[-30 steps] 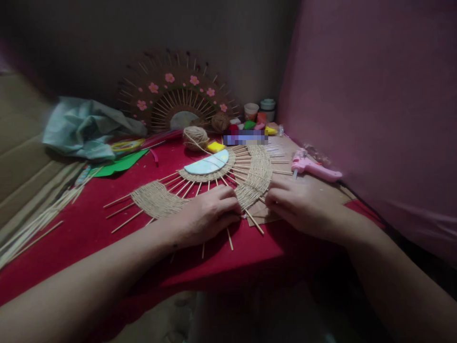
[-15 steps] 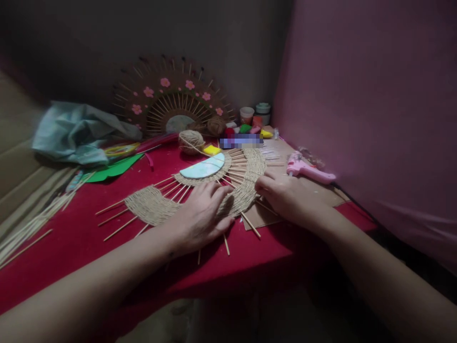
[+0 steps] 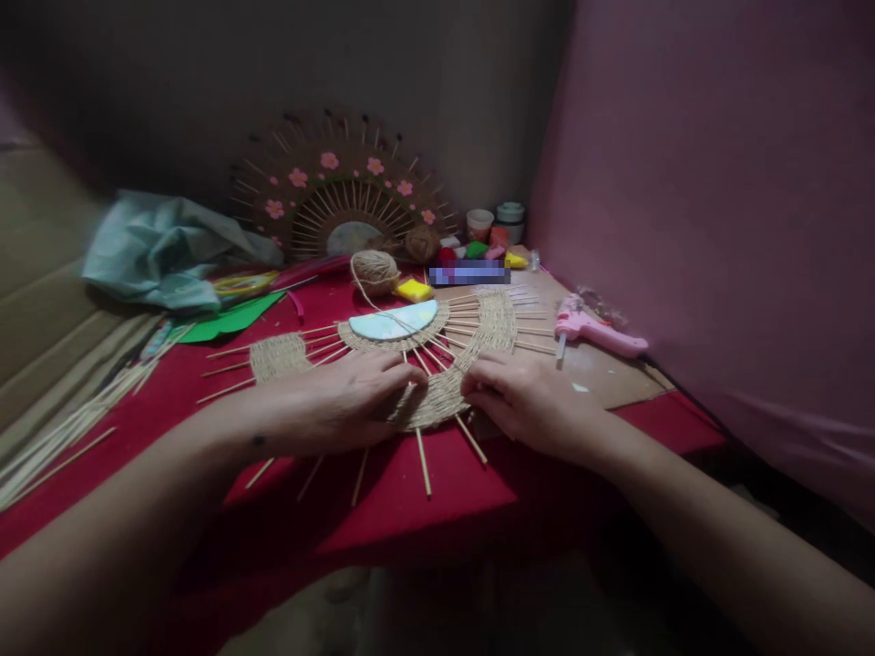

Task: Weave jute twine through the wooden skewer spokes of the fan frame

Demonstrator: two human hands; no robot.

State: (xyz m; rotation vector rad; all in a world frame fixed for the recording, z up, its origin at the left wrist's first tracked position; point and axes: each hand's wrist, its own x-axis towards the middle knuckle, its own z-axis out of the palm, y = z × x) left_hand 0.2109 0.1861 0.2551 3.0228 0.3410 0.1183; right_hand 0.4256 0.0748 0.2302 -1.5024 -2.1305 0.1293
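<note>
A half-round woven fan (image 3: 437, 401), made of twine laced through thin wooden sticks, lies on the red cloth with its broad band curving towards me. At its centre sits a pale blue half-disc (image 3: 393, 321), crossed by a loose strand from a ball of twine (image 3: 375, 272). My left hand (image 3: 342, 396) rests over the front of the band, fingers bent and closed on its weave. To the right, my right hand (image 3: 519, 396) has curled fingers pinching the band's outer part. Both hands hide stretches of the weave, and their fingertips are partly hidden.
A pink glue gun (image 3: 598, 330) lies on cardboard (image 3: 608, 387) at right. Behind stands a larger flowered fan (image 3: 352, 169). Loose sticks (image 3: 75, 424), green sheet (image 3: 232, 319) and crumpled cloth (image 3: 164, 246) occupy the left. Small pots (image 3: 509, 221) stand at the back.
My left hand has gone from lying spread to bent fingers on the band. My right hand has moved left and nearer along the band. The view has shifted slightly.
</note>
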